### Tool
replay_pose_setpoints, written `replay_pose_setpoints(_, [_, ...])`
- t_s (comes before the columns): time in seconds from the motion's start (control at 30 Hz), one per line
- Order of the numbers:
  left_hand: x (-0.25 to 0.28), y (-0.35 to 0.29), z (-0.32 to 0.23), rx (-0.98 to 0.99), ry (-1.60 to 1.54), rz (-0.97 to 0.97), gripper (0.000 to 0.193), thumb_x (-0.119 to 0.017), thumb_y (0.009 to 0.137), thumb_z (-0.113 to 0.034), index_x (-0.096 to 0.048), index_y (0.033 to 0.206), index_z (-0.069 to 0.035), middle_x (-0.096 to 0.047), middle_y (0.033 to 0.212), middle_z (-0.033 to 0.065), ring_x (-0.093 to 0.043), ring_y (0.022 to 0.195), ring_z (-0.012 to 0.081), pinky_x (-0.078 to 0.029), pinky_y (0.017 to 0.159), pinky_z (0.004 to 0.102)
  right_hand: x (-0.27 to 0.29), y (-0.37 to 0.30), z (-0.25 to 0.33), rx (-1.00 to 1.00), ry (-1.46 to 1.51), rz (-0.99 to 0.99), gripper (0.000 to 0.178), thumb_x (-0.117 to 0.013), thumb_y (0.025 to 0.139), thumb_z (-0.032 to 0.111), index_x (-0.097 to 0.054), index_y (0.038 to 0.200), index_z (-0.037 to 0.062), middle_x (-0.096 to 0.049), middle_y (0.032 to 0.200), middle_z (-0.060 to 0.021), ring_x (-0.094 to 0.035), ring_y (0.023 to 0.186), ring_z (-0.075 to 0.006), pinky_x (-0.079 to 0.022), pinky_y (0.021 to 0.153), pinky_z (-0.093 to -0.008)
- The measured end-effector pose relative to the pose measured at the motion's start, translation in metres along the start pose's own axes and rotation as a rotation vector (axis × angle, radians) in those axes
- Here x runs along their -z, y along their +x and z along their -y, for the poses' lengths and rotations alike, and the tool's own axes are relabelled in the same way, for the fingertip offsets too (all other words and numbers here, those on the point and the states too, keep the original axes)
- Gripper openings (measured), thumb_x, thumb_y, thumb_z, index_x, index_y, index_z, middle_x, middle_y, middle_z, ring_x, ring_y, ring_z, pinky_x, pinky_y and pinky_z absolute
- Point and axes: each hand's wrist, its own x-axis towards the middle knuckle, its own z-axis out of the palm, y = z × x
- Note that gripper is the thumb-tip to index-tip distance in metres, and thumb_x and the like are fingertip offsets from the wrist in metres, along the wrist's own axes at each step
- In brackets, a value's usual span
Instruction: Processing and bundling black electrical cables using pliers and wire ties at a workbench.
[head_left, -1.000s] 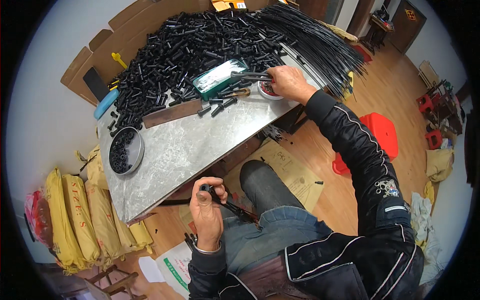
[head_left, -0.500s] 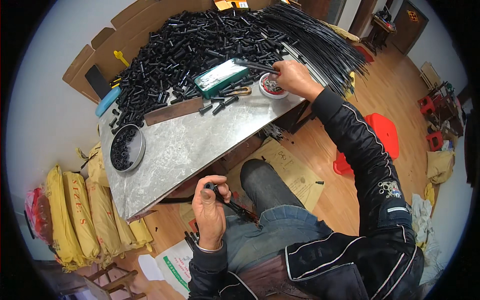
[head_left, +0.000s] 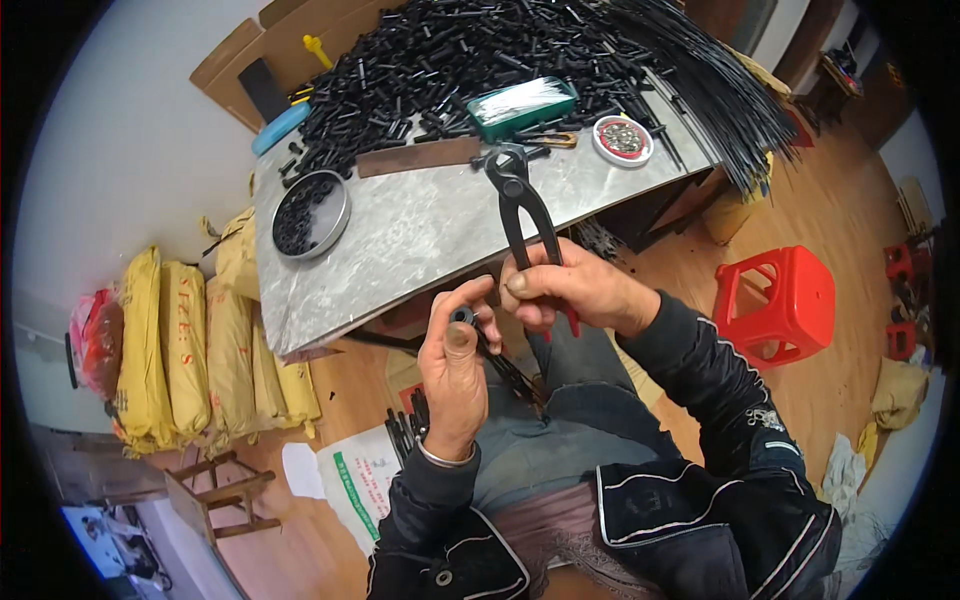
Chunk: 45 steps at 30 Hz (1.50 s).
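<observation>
Moved from the white round tub [head_left: 628, 163] to beside the left hand [head_left: 455, 370]: right hand [head_left: 585, 290] with black metal pincers [head_left: 513, 188], handles red-ended.

Left fingers pinch a black hollow-ended cylinder [head_left: 462, 316]; right fingers curl round the handles, thumb against forefinger, anything tiny between unclear. Likely step: working the cylinder's end, which calls for a steady left pinch. Whether thin black rods [head_left: 515, 380] behind join it is hidden; the heaped black tubes [head_left: 450, 60] are cut off above.

Blk pincers [head_left: 513, 190] nr blk tube [head_left: 461, 315]
</observation>
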Motion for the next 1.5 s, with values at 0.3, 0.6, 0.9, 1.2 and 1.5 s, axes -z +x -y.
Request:
replay_pose_setpoints(0.3, [-0.003,-0.019,-0.005,-0.095,0.114,-0.042,0.061,-0.048,0.096,-0.051,-0.053,0.123,0.003,-0.049,0.093,0.0015,-0.047,0.082,0.0102,-0.039,0.072,0.0231,-0.029,0.005,-0.026,0.050,0.259,-0.047,0.023,-0.047,0.089,0.017,-0.056,0.073,0.0037,-0.052,0.063,0.0005,-0.047,0.057,-0.0072,-0.039,0.055,-0.0226])
replay_pose_setpoints(0.6, [-0.014,-0.025,0.001,-0.177,0.232,-0.020,0.058,-0.044,0.100,-0.042,-0.044,0.139,0.001,-0.042,0.095,0.0011,-0.044,0.079,0.0079,-0.040,0.067,0.0210,-0.047,0.006,-0.036,0.197,0.020,-0.448,0.021,-0.058,0.096,0.025,-0.055,0.088,0.0047,-0.055,0.064,-0.0023,-0.052,0.047,-0.0094,-0.043,0.043,-0.0217])
replay_pose_setpoints(0.9, [-0.002,-0.026,0.006,-0.075,0.086,-0.022,0.061,-0.040,0.101,-0.044,-0.038,0.144,-0.001,-0.043,0.095,0.0010,-0.044,0.078,0.0093,-0.038,0.069,0.0218,-0.055,0.008,-0.034,0.299,-0.047,-0.463,0.015,-0.061,0.094,0.014,-0.058,0.095,-0.0008,-0.059,0.067,-0.0031,-0.053,0.053,-0.0075,-0.044,0.045,-0.0230])
replay_pose_setpoints(1.2, [0.013,-0.022,0.008,-0.027,0.075,-0.101,0.067,-0.041,0.099,-0.050,-0.039,0.140,0.003,-0.052,0.106,0.0036,-0.048,0.085,0.0105,-0.039,0.071,0.0248,-0.065,0.000,-0.031,0.109,0.079,-0.332,0.018,-0.056,0.096,0.022,-0.059,0.093,0.0046,-0.054,0.066,0.0010,-0.050,0.058,-0.0050,-0.041,0.052,-0.0228])
replay_pose_setpoints(1.5, [0.010,-0.022,0.008,-0.028,0.160,-0.118,0.061,-0.037,0.102,-0.048,-0.047,0.136,0.001,-0.045,0.116,0.0020,-0.045,0.094,0.0092,-0.039,0.076,0.0213,-0.071,-0.004,-0.040,0.104,0.037,-0.366,0.019,-0.060,0.095,0.025,-0.060,0.097,0.0062,-0.057,0.071,-0.0001,-0.051,0.060,-0.0060,-0.042,0.052,-0.0227])
